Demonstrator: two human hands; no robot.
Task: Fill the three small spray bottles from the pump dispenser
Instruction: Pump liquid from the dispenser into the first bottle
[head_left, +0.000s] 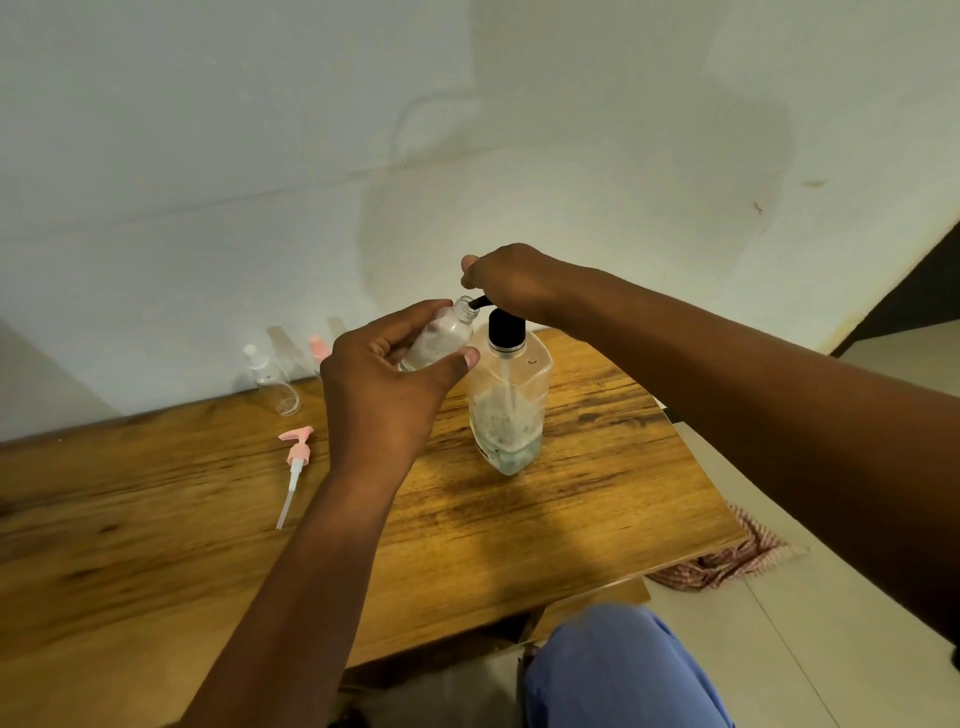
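Two hands: left hand (387, 384) grips frothy small bottle (439, 338); right hand (506, 280) presses pump dispenser (509, 395).

A: Where on the wooden table (519, 519) is room for a hand?
B: In front, the near part is bare. At left lies the pink pump head (294, 462), behind it the clear bottle (274, 384). The pump dispenser (510, 400) blocks the middle.

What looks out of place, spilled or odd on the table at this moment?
Only the pink pump head, lying loose on its side on the wooden table, off its bottle. No spill shows. The left hand tilts the small bottle to the dispenser spout; the right hand rests on the pump.
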